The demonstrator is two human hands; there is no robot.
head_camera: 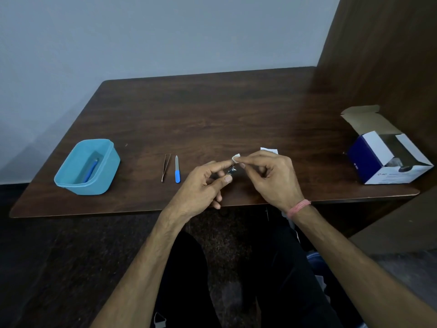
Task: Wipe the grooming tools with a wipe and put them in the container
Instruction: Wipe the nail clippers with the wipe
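Pinching a small metal tool [231, 170] in the left hand [201, 185] above the table's [212, 114] near edge, right hand [272, 176] pinching the wipe [236, 157] against it: tool likely light, stiff, slippery; grip its body.

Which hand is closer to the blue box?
Left. The left hand is right of the blue box, past the tweezers and nail file; the right hand is farther right.
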